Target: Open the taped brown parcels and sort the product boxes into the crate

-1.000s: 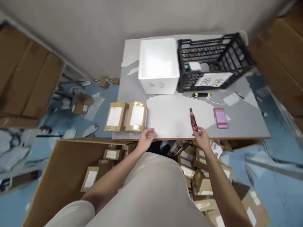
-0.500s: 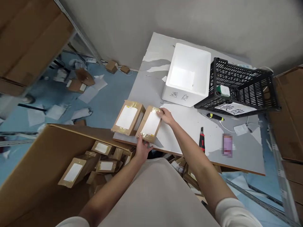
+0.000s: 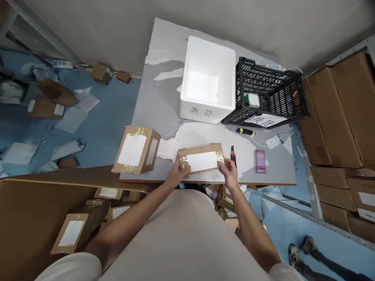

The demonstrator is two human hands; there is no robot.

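A taped cardboard box (image 3: 202, 160) with a white label is between my two hands near the table's front edge. My left hand (image 3: 177, 174) grips its left end, the thumb on the near face. On the right end, my right hand (image 3: 230, 172) closes round the taped corner. A second labelled cardboard box (image 3: 136, 150) stands on the table to the left, apart from my hands. Just beyond my right hand lies a red and black utility knife (image 3: 233, 157).
On the table (image 3: 158, 101) stand a white foam box (image 3: 202, 109) and a black plastic crate (image 3: 272, 93). A black and yellow tool (image 3: 245, 131) and a blurred pink item (image 3: 260, 161) lie nearby. A large carton (image 3: 35, 203) holds several parcels. Another person's shoes (image 3: 293, 254) show lower right.
The held box has moved right, away from the other box, and turned so its long side runs along the table edge. My view has shifted right; another person's feet now show.
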